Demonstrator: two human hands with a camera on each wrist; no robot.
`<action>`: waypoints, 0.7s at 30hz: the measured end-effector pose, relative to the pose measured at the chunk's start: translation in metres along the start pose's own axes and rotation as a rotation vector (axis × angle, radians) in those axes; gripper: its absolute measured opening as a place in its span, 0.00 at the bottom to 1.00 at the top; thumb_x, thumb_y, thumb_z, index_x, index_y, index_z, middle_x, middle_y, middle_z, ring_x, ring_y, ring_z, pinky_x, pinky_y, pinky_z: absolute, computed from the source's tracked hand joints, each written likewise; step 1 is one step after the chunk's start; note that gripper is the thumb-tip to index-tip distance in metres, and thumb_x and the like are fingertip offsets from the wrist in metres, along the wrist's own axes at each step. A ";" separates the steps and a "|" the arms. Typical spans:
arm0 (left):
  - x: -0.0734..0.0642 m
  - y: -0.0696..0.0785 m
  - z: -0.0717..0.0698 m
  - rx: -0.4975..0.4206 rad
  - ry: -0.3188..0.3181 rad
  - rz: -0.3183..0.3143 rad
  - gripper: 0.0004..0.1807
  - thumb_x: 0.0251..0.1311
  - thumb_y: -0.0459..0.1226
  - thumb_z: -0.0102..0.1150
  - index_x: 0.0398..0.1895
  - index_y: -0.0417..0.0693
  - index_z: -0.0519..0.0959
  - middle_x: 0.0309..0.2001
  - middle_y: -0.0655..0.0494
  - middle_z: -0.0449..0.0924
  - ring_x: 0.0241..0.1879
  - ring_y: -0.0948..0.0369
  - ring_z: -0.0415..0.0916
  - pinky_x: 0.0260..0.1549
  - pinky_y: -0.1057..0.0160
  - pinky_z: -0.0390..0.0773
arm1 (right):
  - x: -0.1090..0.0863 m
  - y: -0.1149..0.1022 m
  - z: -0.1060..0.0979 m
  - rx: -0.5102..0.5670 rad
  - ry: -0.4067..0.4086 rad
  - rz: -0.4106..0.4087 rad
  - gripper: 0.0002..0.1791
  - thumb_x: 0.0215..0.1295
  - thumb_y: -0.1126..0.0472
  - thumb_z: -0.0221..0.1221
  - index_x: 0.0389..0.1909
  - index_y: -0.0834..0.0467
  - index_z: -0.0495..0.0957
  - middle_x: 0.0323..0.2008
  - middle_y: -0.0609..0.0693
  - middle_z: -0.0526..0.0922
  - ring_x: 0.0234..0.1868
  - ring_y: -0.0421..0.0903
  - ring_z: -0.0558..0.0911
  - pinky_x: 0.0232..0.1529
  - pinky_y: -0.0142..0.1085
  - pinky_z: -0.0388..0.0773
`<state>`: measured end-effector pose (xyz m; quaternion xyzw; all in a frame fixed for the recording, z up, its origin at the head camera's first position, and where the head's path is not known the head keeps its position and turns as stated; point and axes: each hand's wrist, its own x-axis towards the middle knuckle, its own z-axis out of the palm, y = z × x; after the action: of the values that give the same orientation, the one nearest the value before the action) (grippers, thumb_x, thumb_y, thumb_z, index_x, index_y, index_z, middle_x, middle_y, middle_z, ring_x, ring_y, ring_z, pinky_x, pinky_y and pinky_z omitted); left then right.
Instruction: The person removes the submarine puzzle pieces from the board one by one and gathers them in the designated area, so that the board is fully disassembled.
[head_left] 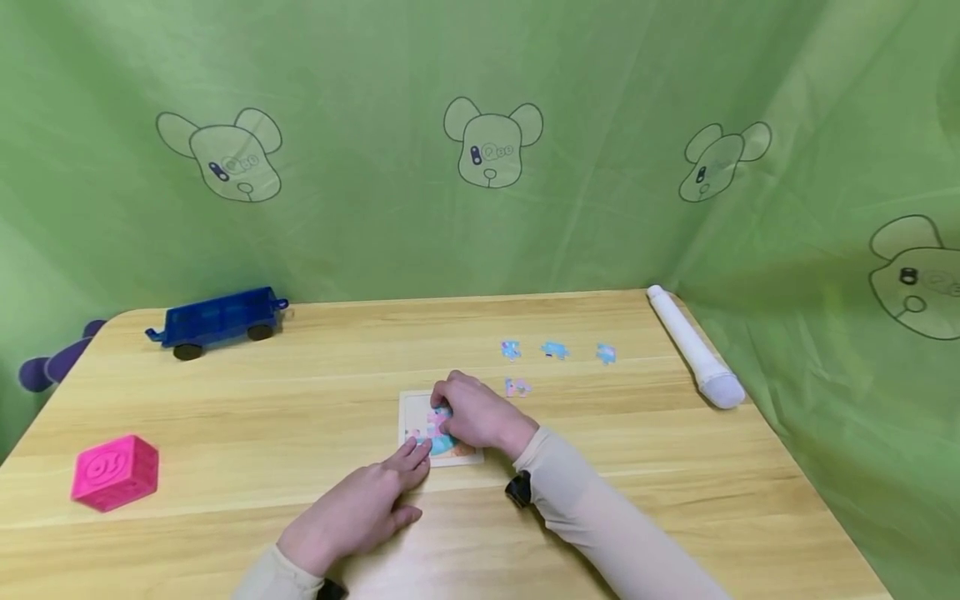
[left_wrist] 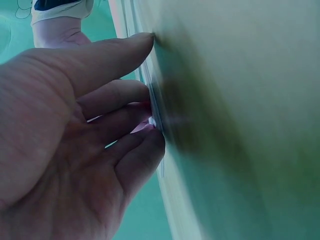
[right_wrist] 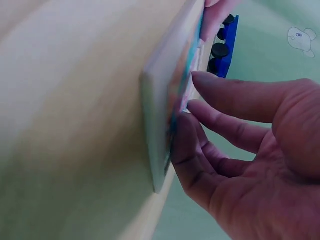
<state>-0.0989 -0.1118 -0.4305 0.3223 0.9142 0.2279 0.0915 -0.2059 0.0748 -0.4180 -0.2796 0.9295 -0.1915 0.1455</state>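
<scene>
Beige sleeves (head_left: 596, 510) covered both forearms. The left hand (head_left: 363, 504) had its fingers nearly straight, gripping nothing, their tips resting on the near left of a jigsaw tray (head_left: 415, 410); a pink embossed block (head_left: 116, 472) sat well to its left. The right hand (head_left: 476, 412) bent its fingertips onto the tray's partly filled picture; whether they pinched a piece, I could not tell. Beyond lay four loose jigsaw pieces (head_left: 555, 350), a white microphone (head_left: 693, 346) rightward, a blue toy wagon (head_left: 225, 321) leftward, then green curtain (head_left: 375, 250).
</scene>
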 end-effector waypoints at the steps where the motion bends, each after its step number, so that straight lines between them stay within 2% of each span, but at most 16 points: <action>1: 0.000 0.000 -0.001 -0.002 -0.001 -0.001 0.31 0.62 0.38 0.66 0.65 0.30 0.70 0.72 0.42 0.58 0.71 0.46 0.54 0.62 0.47 0.67 | 0.000 0.000 0.000 0.000 0.003 0.001 0.12 0.61 0.65 0.66 0.46 0.59 0.80 0.40 0.47 0.74 0.39 0.43 0.73 0.47 0.36 0.75; 7: 0.000 0.000 -0.002 -0.015 -0.010 -0.017 0.32 0.62 0.37 0.65 0.66 0.31 0.69 0.73 0.42 0.57 0.71 0.47 0.54 0.63 0.48 0.66 | 0.001 0.000 0.000 0.037 0.002 -0.016 0.10 0.61 0.66 0.66 0.41 0.57 0.77 0.37 0.47 0.73 0.38 0.43 0.73 0.43 0.35 0.74; 14: 0.000 0.000 -0.003 -0.025 -0.016 -0.024 0.31 0.62 0.37 0.65 0.66 0.31 0.69 0.73 0.43 0.57 0.72 0.47 0.53 0.64 0.48 0.65 | 0.000 0.000 -0.002 0.115 0.022 -0.019 0.13 0.62 0.69 0.64 0.47 0.60 0.77 0.37 0.48 0.74 0.38 0.44 0.73 0.43 0.35 0.75; 18: 0.000 0.000 -0.003 -0.028 -0.018 -0.027 0.31 0.63 0.37 0.65 0.66 0.31 0.69 0.73 0.43 0.57 0.72 0.47 0.53 0.64 0.48 0.64 | 0.001 0.004 -0.002 0.123 0.041 -0.049 0.07 0.64 0.69 0.61 0.42 0.58 0.80 0.33 0.47 0.74 0.36 0.43 0.73 0.39 0.35 0.75; 21: 0.000 -0.001 -0.003 -0.031 -0.018 -0.026 0.31 0.63 0.37 0.65 0.66 0.31 0.69 0.73 0.43 0.57 0.72 0.47 0.53 0.64 0.48 0.64 | 0.001 0.007 -0.003 0.152 0.052 -0.064 0.07 0.64 0.70 0.61 0.39 0.57 0.80 0.32 0.46 0.75 0.35 0.42 0.74 0.39 0.34 0.75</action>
<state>-0.0999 -0.1132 -0.4285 0.3112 0.9138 0.2377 0.1077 -0.2113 0.0803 -0.4189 -0.2921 0.9064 -0.2734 0.1358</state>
